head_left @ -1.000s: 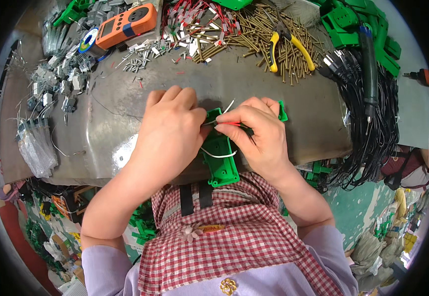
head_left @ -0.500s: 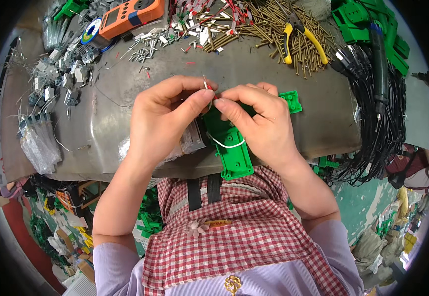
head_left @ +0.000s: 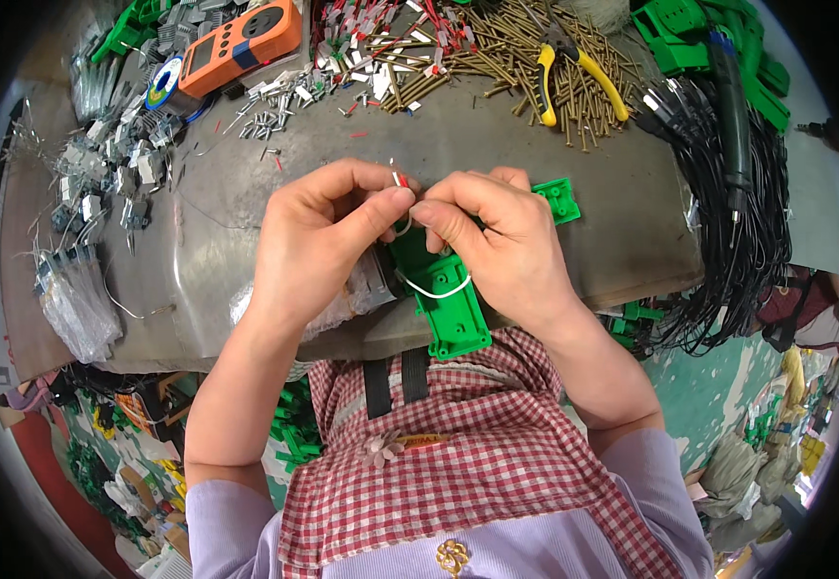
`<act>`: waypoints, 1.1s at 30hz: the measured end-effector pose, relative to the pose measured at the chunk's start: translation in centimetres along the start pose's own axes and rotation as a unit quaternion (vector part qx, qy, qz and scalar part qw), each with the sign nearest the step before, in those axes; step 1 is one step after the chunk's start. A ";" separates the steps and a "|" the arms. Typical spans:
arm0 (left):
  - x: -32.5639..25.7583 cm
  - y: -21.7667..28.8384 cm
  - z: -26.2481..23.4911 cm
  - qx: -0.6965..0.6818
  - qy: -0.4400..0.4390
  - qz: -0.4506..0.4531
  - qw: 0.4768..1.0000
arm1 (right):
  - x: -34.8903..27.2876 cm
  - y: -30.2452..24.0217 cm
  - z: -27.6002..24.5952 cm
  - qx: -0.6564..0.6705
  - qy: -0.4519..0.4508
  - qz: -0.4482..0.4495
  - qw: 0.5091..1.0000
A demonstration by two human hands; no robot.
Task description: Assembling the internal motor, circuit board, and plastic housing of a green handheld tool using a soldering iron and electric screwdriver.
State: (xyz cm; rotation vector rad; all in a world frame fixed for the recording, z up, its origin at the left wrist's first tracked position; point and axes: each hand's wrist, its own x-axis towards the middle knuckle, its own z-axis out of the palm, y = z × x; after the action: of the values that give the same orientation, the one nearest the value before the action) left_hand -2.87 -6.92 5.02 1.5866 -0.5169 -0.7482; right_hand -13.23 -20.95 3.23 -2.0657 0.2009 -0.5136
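Between thumb and forefinger my left hand [head_left: 321,232] pinches a white wire with a red piece [head_left: 401,180] at its tip, pointing up and away. My right hand [head_left: 502,236] is closed close beside it, thumb pressed to forefinger; what those fingertips hold is hidden. Below both hands lies a green plastic housing [head_left: 458,328], open side up, with screw posts inside, reaching over the table's near edge. A loop of white wire [head_left: 436,295] sags across it. Part of the green plastic [head_left: 560,201] shows beyond my right hand.
Brass-coloured screws [head_left: 574,116] and yellow-handled pliers [head_left: 584,82] lie at the back. An orange meter [head_left: 241,43] and a solder spool [head_left: 164,85] are back left. Grey metal parts [head_left: 130,179] and clear bags [head_left: 80,304] line the left. Black cables [head_left: 728,261] and a dark screwdriver-like tool [head_left: 731,125] lie right.
The red piece on the wire shows more clearly above my left thumb. My right fingertips have shifted slightly, just below it. The whole view has tilted a little.
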 end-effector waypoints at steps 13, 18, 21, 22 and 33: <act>0.4 0.0 -0.4 -0.044 -0.042 -0.024 0.998 | -0.2 0.3 -0.2 0.027 -0.007 -0.008 1.000; 0.4 0.1 -0.3 -0.039 -0.047 -0.019 0.998 | -0.2 0.4 -0.2 0.032 -0.013 -0.005 0.999; 0.5 0.2 -0.2 -0.037 -0.042 -0.019 0.998 | -0.2 0.3 -0.3 0.028 -0.014 0.000 1.000; 0.5 0.2 -0.1 -0.046 -0.037 -0.024 0.998 | -0.2 0.3 -0.2 0.027 -0.014 0.002 1.000; 0.6 0.7 -0.1 0.003 -0.049 -0.010 0.999 | -0.1 0.3 -0.4 0.033 -0.020 0.018 0.999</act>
State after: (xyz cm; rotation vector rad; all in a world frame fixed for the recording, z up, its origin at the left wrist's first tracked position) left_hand -2.32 -7.40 5.64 1.5679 -0.5765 -0.8434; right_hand -13.46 -21.38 3.11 -2.0027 0.1943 -0.4498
